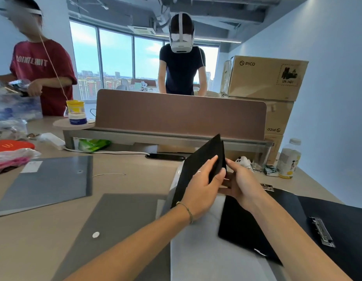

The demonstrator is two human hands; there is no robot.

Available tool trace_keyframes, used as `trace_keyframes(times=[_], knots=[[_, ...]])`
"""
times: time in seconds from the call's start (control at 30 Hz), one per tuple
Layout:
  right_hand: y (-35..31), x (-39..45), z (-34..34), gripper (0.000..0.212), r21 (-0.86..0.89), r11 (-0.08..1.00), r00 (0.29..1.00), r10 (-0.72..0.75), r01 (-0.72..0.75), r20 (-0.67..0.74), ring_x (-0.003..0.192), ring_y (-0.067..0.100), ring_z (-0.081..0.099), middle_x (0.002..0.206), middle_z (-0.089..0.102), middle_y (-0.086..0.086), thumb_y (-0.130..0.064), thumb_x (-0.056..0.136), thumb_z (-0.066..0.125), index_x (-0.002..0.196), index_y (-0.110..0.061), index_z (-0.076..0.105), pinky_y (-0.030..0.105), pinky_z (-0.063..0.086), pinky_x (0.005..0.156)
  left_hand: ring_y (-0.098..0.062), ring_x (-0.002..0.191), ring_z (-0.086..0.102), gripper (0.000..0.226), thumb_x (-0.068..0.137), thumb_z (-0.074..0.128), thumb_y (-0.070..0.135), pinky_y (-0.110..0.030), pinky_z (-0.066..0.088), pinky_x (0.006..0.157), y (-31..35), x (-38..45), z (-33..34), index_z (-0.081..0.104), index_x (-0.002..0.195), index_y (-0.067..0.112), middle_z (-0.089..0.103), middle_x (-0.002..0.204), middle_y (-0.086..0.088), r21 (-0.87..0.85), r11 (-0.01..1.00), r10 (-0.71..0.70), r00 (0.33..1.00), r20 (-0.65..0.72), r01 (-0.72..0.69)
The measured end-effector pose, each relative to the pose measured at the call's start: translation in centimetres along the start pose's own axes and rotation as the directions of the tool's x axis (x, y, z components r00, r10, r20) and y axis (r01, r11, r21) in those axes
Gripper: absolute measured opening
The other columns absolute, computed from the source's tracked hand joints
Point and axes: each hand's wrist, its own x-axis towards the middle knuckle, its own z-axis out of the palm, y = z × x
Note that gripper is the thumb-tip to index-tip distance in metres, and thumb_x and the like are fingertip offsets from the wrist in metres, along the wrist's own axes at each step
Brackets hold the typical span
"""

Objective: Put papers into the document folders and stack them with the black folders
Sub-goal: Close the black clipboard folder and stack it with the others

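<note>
Grey folders point(48, 183) left of black folder point(202, 165)

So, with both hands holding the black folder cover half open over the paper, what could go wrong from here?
1. The raised black cover is pinched only near one edge by the left hand and right hand; it may slip and fall shut.
2. The white paper beneath lies loose and could get creased if the cover drops.
3. The open black folder overhangs the near corner of the desk and might slide off.
</note>
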Motion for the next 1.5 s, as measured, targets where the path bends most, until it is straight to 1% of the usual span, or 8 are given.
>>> trace_keyframes(times=[0.2, 0.47, 0.63, 0.83, 0.93, 1.03, 1.37, 1.5], knots=[[-0.6, -0.3, -1.4, 0.018, -0.002, 1.000, 0.999, 0.030, -0.030, -0.011, 0.089, 0.025, 0.068, 0.093, 0.072, 0.011, -0.025, 0.102, 0.053, 0.100, -0.017, 0.068, 0.043, 0.055, 0.081, -0.012, 0.154, 0.014, 0.087, 0.081, 0.024, 0.085, -0.053, 0.018, 0.123, -1.9, 0.4, 2.5, 0.021, 0.155, 0.039, 0.026, 0.165, 0.002, 0.236, 0.970, 0.029, 0.994, 0.109, -0.054], [0.9, 0.7, -2.9, 0.046, 0.064, 0.997, 0.999, -0.030, 0.031, -0.025, 0.089, 0.020, 0.075, 0.110, 0.078, 0.007, 0.005, 0.095, 0.038, 0.118, -0.017, 0.070, 0.031, 0.055, 0.067, -0.011, 0.142, 0.038, 0.053, 0.102, 0.038, 0.048, -0.030, 0.029, 0.118, -2.8, 1.2, -1.0, 0.038, 0.152, 0.029, 0.044, 0.154, 0.008, 0.003, 0.994, -0.105, 0.992, -0.064, 0.106], [1.6, 0.8, -2.3, 0.044, 0.123, 0.992, 0.999, -0.036, 0.035, 0.006, 0.096, 0.021, 0.068, 0.108, 0.073, -0.001, 0.006, 0.098, 0.038, 0.117, -0.024, 0.065, 0.034, 0.053, 0.074, -0.025, 0.117, 0.053, 0.044, 0.101, 0.042, 0.029, -0.036, 0.042, 0.099, -6.5, 2.6, -6.5, 0.042, 0.144, 0.019, 0.053, 0.137, -0.004, -0.072, 0.880, -0.472, 0.842, -0.263, 0.470], [2.6, 1.6, -0.6, 0.054, 0.074, 0.996, 0.999, -0.044, 0.042, 0.018, 0.098, 0.026, 0.073, 0.105, 0.079, 0.002, 0.008, 0.093, 0.042, 0.124, -0.030, 0.065, 0.038, 0.057, 0.077, -0.022, 0.075, 0.060, 0.026, 0.100, 0.051, 0.030, -0.029, 0.044, 0.063, -7.5, 2.2, -11.7, 0.062, 0.089, 0.010, 0.065, 0.084, -0.011, -0.414, 0.715, -0.677, 0.706, -0.207, 0.564], [3.1, 2.1, 1.3, 0.053, 0.027, 0.999, 0.999, -0.037, 0.036, 0.032, 0.103, 0.033, 0.070, 0.117, 0.073, 0.014, 0.009, 0.091, 0.045, 0.120, -0.031, 0.065, 0.037, 0.057, 0.074, -0.027, 0.092, 0.067, 0.031, 0.098, 0.051, 0.033, -0.036, 0.053, 0.081, -8.3, 1.9, -13.8, 0.068, 0.108, 0.008, 0.072, 0.095, -0.009, -0.377, 0.769, -0.622, 0.740, -0.257, 0.516], [3.7, 2.7, 3.8, 0.047, -0.054, 0.996, 0.996, -0.062, 0.066, 0.066, 0.102, 0.030, 0.069, 0.116, 0.072, 0.012, 0.008, 0.093, 0.049, 0.124, -0.025, 0.063, 0.035, 0.054, 0.072, -0.026, 0.096, 0.066, 0.016, 0.100, 0.052, 0.027, -0.042, 0.054, 0.095, -8.1, 0.9, -16.3, 0.063, 0.094, 0.019, 0.070, 0.096, -0.004, -0.341, 0.828, -0.556, 0.733, -0.391, 0.446], [5.7, 4.1, 16.4, 0.043, -0.276, 0.939, 0.976, -0.176, 0.205, 0.128, 0.082, 0.012, 0.065, 0.099, 0.071, 0.005, 0.015, 0.089, 0.060, 0.123, -0.010, 0.067, 0.016, 0.052, 0.065, -0.033, 0.107, 0.062, 0.038, 0.095, 0.057, 0.020, -0.037, 0.049, 0.090, -8.2, -3.0, -28.2, 0.060, 0.130, 0.006, 0.067, 0.122, -0.010, -0.159, 0.892, -0.411, 0.611, -0.676, 0.423], [7.7, 5.6, 21.9, 0.045, -0.363, 0.899, 0.962, -0.182, 0.246, 0.202, 0.094, 0.021, 0.066, 0.095, 0.074, 0.002, 0.011, 0.084, 0.068, 0.125, -0.008, 0.071, 0.041, 0.054, 0.096, -0.031, 0.107, 0.065, 0.048, 0.085, 0.064, 0.012, -0.038, 0.052, 0.097, -9.3, -5.2, -33.7, 0.061, 0.132, 0.008, 0.068, 0.123, -0.011, -0.142, 0.879, -0.409, 0.568, -0.714, 0.455]])
